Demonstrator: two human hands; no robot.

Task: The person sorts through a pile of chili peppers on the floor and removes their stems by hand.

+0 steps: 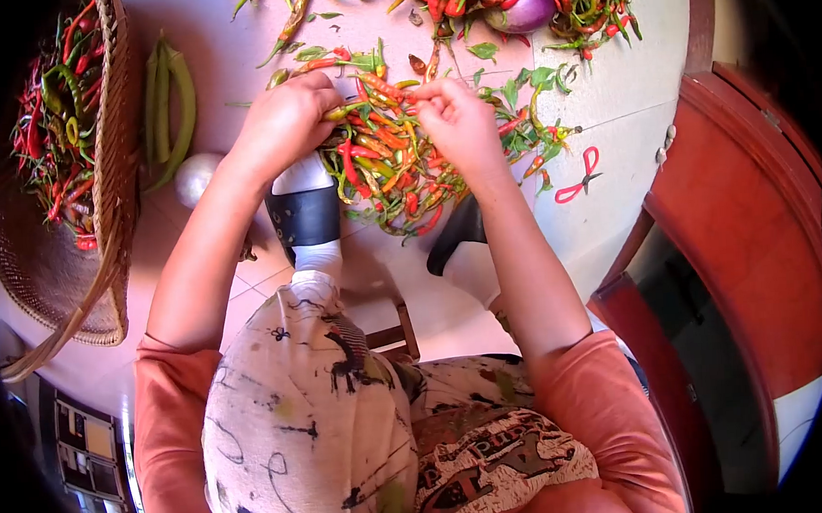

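Observation:
A loose pile of red, orange and green chili peppers (397,156) with leaves and stems lies on the tiled floor between my feet. Above its left side, my left hand (295,122) is closed, thumb and fingers pinched at a yellow-green chili pepper (336,114). My right hand (460,124) is over the right side of the pile, its thumb and forefinger pinched together at a red chili pepper (410,97). The fingertips partly hide what each hand grips.
On the left stands a woven basket (114,169) holding more chili peppers. Long green vegetables (171,106) and a white round vegetable (198,179) lie beside it. A purple eggplant (521,11) sits among peppers at the top. Red-handled scissors (580,176) lie right, near red wooden furniture (730,215).

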